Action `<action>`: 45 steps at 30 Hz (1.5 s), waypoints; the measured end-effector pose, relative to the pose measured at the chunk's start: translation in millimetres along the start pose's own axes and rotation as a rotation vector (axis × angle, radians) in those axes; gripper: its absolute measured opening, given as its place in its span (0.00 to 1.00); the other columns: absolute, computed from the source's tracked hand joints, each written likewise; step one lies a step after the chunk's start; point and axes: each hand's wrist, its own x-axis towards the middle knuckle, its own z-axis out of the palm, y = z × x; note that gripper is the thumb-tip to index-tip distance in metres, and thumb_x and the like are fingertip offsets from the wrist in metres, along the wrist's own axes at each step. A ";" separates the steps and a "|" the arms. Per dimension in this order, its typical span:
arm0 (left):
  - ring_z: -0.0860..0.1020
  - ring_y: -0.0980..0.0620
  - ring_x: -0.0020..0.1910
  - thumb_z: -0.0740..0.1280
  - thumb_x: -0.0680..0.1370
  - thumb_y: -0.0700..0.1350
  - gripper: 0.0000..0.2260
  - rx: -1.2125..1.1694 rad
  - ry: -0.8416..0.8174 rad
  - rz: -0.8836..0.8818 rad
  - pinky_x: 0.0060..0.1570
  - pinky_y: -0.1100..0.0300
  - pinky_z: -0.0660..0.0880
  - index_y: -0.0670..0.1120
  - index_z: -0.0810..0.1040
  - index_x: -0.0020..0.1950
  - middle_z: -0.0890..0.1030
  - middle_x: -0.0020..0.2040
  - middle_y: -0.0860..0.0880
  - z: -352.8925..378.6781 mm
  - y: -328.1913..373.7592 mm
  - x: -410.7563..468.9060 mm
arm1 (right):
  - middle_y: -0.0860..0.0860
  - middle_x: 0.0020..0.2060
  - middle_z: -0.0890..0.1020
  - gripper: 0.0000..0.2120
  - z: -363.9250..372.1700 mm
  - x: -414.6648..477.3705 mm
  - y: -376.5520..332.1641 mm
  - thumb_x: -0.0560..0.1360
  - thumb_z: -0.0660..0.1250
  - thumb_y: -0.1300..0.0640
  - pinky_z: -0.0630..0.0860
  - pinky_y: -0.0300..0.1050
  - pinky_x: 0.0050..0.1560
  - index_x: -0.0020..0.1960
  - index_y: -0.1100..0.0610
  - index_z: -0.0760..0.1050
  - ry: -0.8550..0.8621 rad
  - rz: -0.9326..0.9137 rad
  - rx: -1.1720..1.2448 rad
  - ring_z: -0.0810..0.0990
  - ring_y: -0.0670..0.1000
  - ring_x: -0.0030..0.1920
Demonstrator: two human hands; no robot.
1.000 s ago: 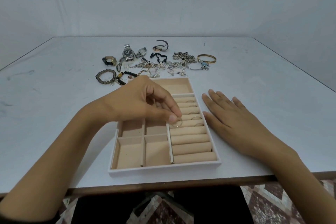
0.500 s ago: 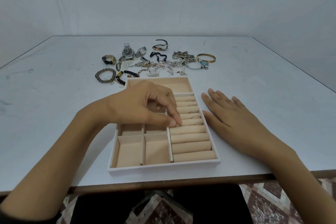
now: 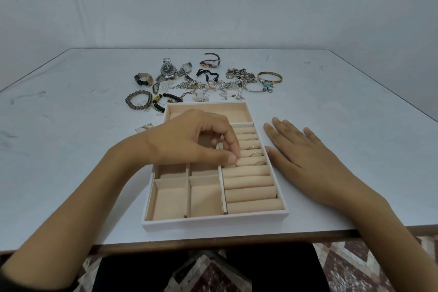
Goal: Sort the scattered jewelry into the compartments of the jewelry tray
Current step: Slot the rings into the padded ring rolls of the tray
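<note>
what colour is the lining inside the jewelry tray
Beige lining inside a white-rimmed jewelry tray; head view shows it best.

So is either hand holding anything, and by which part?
The left hand pinches a thin ring by its top edge; the right hand holds nothing.

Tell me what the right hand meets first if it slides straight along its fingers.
Probably the silver bangle in the jewelry pile. The right hand lies flat, fingers aimed away and slightly left, so it might clip the tray's far right corner first; depth is unclear.
</note>
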 end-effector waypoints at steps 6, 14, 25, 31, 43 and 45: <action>0.76 0.43 0.44 0.75 0.72 0.43 0.04 -0.014 -0.014 0.004 0.44 0.59 0.73 0.47 0.85 0.46 0.82 0.44 0.47 0.2 0.1 1.2 | 0.41 0.77 0.40 0.36 1.9 0.6 1.6 0.71 0.32 0.33 0.37 0.45 0.76 0.77 0.43 0.39 0.005 -0.005 -0.003 0.37 0.40 0.75; 0.76 0.43 0.45 0.75 0.71 0.44 0.04 -0.012 -0.009 0.015 0.47 0.52 0.74 0.47 0.85 0.46 0.83 0.44 0.47 2.4 -1.5 2.5 | 0.41 0.77 0.40 0.35 0.2 -0.6 -0.3 0.71 0.33 0.36 0.37 0.45 0.76 0.77 0.44 0.39 -0.002 -0.005 0.002 0.37 0.40 0.75; 0.78 0.47 0.46 0.71 0.71 0.54 0.11 -0.021 0.161 0.019 0.45 0.51 0.72 0.49 0.84 0.47 0.83 0.45 0.52 -12.3 -1.6 0.4 | 0.43 0.77 0.47 0.30 -12.4 1.0 1.9 0.79 0.43 0.37 0.45 0.42 0.75 0.78 0.45 0.45 -0.012 -0.056 -0.083 0.45 0.42 0.76; 0.78 0.51 0.44 0.74 0.73 0.44 0.02 0.028 0.446 -0.043 0.40 0.65 0.69 0.47 0.84 0.44 0.84 0.43 0.55 -31.1 -9.6 25.6 | 0.43 0.65 0.73 0.20 -61.5 31.5 14.2 0.77 0.62 0.43 0.68 0.40 0.61 0.68 0.42 0.71 -0.161 -0.136 0.049 0.71 0.43 0.64; 0.71 0.51 0.67 0.60 0.78 0.54 0.17 0.453 0.233 -0.298 0.69 0.53 0.62 0.53 0.76 0.65 0.75 0.67 0.52 -53.9 -72.1 110.4 | 0.49 0.54 0.79 0.09 -50.7 188.0 8.8 0.74 0.65 0.58 0.74 0.55 0.57 0.51 0.50 0.81 0.283 -0.076 0.268 0.76 0.52 0.56; 0.66 0.53 0.71 0.58 0.80 0.54 0.17 0.560 0.141 -0.350 0.74 0.44 0.50 0.55 0.72 0.69 0.70 0.71 0.56 -52.5 -82.6 117.5 | 0.50 0.53 0.80 0.08 -46.9 196.7 9.7 0.73 0.67 0.57 0.75 0.52 0.55 0.52 0.51 0.81 0.282 -0.070 0.274 0.77 0.52 0.54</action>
